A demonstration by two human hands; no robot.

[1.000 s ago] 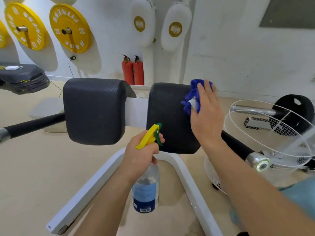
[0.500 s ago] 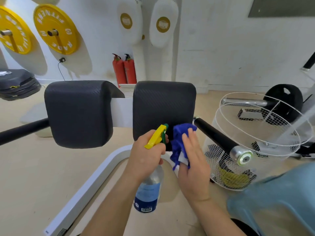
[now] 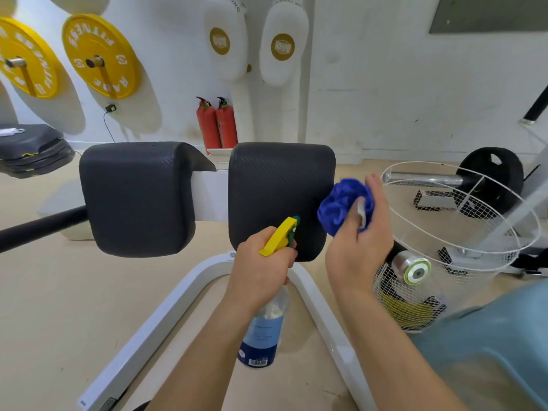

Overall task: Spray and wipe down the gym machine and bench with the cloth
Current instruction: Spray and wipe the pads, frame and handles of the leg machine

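Two black textured pads sit on a white machine frame [image 3: 142, 336]: the left pad [image 3: 136, 197] and the right pad [image 3: 275, 191]. My left hand [image 3: 261, 271] grips a clear spray bottle [image 3: 262, 333] with a yellow and green trigger head, its nozzle close to the right pad's lower edge. My right hand [image 3: 360, 247] holds a bunched blue cloth [image 3: 341, 207] against the right pad's right side. Behind that hand a black handle with a chrome end cap [image 3: 413, 269] sticks out.
A white wire basket [image 3: 462, 232] stands right of the machine, holding dark and yellow items. Behind it lies a black weight plate [image 3: 492, 176] on a bar. Yellow plates [image 3: 98, 54], white boxing pads [image 3: 228, 37] and red extinguishers [image 3: 216, 126] line the wall. Black mats [image 3: 29, 149] are stacked far left.
My right hand with the cloth dropped from the right pad's top corner to its bottom edge, then rose to the pad's right side. My left hand stayed below the pad with the bottle.
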